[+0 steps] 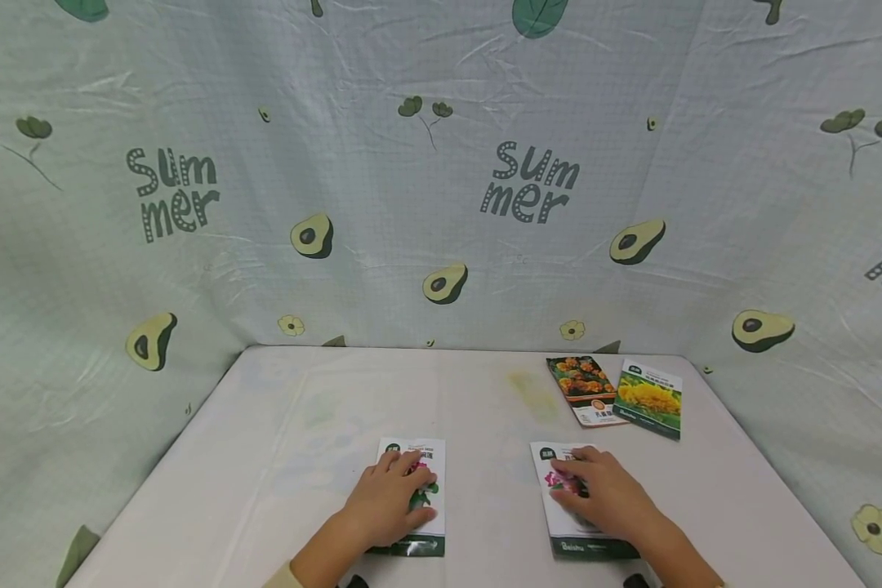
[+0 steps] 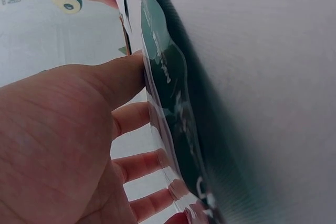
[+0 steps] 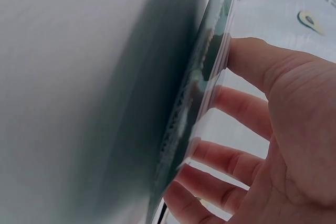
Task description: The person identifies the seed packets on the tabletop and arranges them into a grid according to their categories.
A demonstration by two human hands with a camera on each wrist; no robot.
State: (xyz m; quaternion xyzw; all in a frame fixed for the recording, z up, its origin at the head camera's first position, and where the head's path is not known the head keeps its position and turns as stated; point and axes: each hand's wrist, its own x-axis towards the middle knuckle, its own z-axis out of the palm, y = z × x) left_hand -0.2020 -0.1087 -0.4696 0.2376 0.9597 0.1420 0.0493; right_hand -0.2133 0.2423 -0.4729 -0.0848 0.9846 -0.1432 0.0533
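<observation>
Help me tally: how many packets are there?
4: left packet under left hand, right packet under right hand, orange-flowered packet and yellow-flowered packet overlapping, far right. More may hide underneath.

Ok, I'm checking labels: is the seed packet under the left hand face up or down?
Face up: the seed packet shows flower print beside the left hand.

Flat packets [image 1: 429, 493] on white table [image 1: 287, 408].

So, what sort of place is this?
Probably a makeshift indoor tabletop workspace: a white table, avocado-print sheeting behind and beside it, and flower-picture packets laid out on top.
</observation>
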